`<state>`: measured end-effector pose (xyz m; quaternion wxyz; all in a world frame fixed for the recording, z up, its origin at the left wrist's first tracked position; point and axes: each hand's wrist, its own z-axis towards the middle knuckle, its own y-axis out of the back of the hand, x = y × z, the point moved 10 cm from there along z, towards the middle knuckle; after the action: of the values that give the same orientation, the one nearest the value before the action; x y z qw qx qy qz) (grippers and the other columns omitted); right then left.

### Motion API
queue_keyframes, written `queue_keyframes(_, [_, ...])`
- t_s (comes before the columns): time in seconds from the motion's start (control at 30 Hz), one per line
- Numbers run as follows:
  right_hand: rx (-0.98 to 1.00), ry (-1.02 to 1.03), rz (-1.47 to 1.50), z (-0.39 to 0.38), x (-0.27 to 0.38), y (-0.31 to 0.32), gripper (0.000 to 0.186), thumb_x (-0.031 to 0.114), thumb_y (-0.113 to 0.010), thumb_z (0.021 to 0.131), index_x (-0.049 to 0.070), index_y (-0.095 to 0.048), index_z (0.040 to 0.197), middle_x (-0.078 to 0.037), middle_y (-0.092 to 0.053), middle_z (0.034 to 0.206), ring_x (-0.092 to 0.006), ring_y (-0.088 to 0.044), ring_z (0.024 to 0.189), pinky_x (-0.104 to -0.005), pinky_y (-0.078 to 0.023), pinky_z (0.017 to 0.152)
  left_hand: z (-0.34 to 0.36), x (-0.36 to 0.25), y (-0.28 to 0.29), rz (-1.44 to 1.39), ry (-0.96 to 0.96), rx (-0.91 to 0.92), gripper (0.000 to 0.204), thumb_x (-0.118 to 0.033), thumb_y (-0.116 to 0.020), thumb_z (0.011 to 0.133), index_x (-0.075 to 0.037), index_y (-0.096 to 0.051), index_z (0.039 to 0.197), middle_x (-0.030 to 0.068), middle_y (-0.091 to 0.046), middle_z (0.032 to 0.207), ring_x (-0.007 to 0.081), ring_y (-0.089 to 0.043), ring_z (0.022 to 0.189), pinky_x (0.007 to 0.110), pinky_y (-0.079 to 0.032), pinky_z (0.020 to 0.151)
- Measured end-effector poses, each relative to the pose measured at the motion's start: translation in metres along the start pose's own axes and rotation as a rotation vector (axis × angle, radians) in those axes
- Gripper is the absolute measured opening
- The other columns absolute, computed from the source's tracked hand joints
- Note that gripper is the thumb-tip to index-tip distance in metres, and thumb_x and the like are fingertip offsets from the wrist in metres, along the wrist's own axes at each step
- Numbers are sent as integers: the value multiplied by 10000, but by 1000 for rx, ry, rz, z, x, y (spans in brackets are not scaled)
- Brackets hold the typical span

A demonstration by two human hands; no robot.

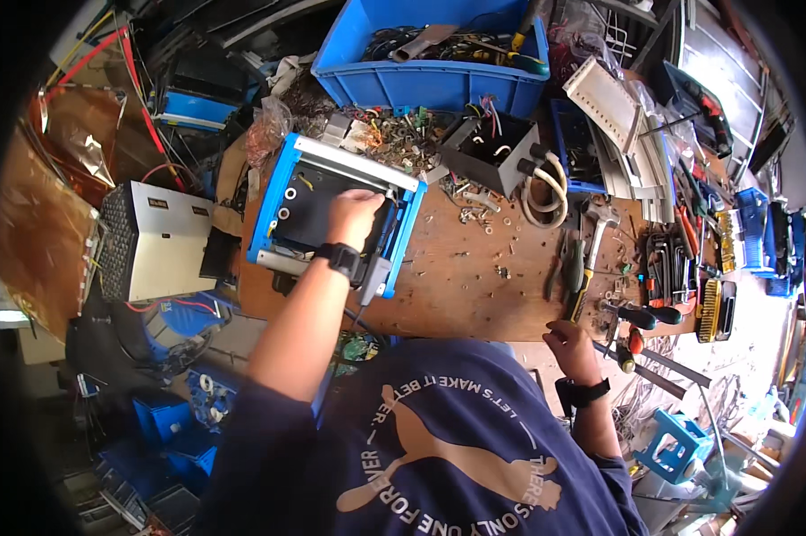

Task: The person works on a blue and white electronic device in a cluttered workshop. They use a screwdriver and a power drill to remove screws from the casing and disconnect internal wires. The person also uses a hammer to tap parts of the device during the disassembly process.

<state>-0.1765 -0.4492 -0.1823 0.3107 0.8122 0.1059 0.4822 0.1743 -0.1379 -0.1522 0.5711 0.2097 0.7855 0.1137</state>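
Note:
My left hand (356, 216) reaches into a blue-and-silver rectangular equipment frame (407, 241) on the wooden workbench. Its fingers are closed near the frame's right inner side; what they grip, if anything, is hidden. Inside the frame lies a dark panel (318, 192) with white rings at its left. A grey tool-like piece (375, 279) with a black cable leans at the frame's lower right corner, beside my left wrist. At the bench's front edge my right hand (575, 348) has curled fingers, just below the yellow-and-black grip of a hammer (592, 250). I cannot make out anything in those fingers.
A blue crate (394, 85) of cables and tools stands at the back. Before it are a black open box (488, 161) with a pale hose and scattered small hardware. Pliers (574, 263), a clamp (640, 314) and brushes (709, 310) lie right; a white metal case (166, 241) stands left.

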Motion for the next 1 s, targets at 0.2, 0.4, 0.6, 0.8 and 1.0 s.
queue_keyframes(0.2, [-23,-34,104,-7,-11,25,291,130,-689,768,-25,-659,1012,-164,-668,836,-270,-651,751,-347,-502,697,13,-24,-29,376,-305,-222,180,-131,-682,768,20,-700,865,158,-692,765,248,-676,684,340,-514,655])
queue_keyframes(0.4, [17,-48,77,-17,-27,28,278,101,-699,752,-22,-657,998,-158,-646,862,-265,-638,762,-343,-500,696,32,-1,-27,231,-334,-327,128,-111,-664,775,5,-708,804,137,-672,664,227,-645,601,344,-492,616])
queue_keyframes(0.6, [3,-64,65,-22,-43,27,260,89,-705,740,-11,-660,976,-146,-637,862,-268,-633,757,-344,-498,693,29,-8,-34,370,-292,-282,137,-140,-685,787,-5,-708,795,134,-683,705,238,-652,624,345,-495,635])
queue_keyframes(0.8, [24,-92,80,-24,-42,21,253,109,-694,762,-8,-653,983,-137,-631,848,-259,-619,740,-354,-495,688,24,-15,-32,421,-336,-310,148,-148,-690,798,-8,-712,841,154,-694,766,249,-670,670,355,-500,654])
queue_keyframes(1.0, [49,-107,-2,-24,-50,14,264,113,-689,785,-12,-649,1014,-135,-648,874,-227,-635,753,-317,-508,688,23,-18,-37,488,-305,-294,146,-143,-688,807,-1,-711,832,141,-694,736,242,-662,647,352,-495,639])
